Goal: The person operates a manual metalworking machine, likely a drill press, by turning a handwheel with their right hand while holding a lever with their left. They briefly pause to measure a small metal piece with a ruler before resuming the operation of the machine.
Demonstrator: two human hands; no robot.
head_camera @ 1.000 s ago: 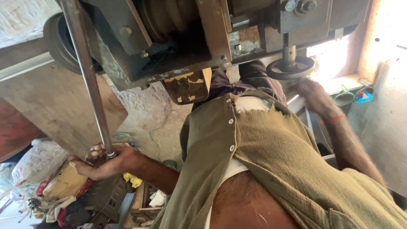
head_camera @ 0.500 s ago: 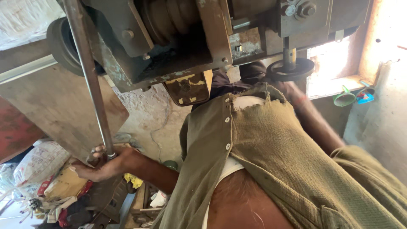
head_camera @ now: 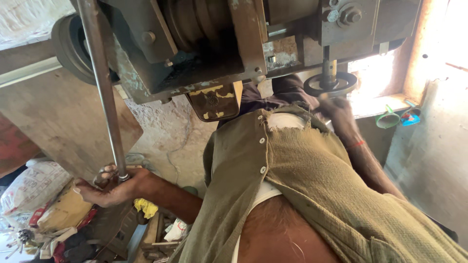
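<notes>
My left hand (head_camera: 109,187) is shut around the lower end of a long steel rod (head_camera: 105,97). The rod slants up past a heavy grey machine (head_camera: 214,48) overhead. My right hand (head_camera: 337,111) reaches up to a small black handwheel (head_camera: 330,84) on a vertical spindle under the machine. Its fingers are blurred against the wheel's rim, and the grip cannot be made out. My olive shirt (head_camera: 312,185), open over a white vest, fills the lower middle of the view. A worn yellow-and-black plate (head_camera: 212,102) hangs below the machine between my arms.
A belt pulley (head_camera: 68,44) sticks out at the machine's left. A wooden board (head_camera: 58,122) leans behind the rod. Sacks (head_camera: 34,185), a yellow rag (head_camera: 146,207) and scraps clutter the floor at lower left. Green and blue funnels (head_camera: 390,119) sit on a bright sill. A plaster wall (head_camera: 438,160) stands close on the right.
My right hand has moved up and left from beside the sill to the handwheel's rim. My left hand has kept its hold on the rod.
</notes>
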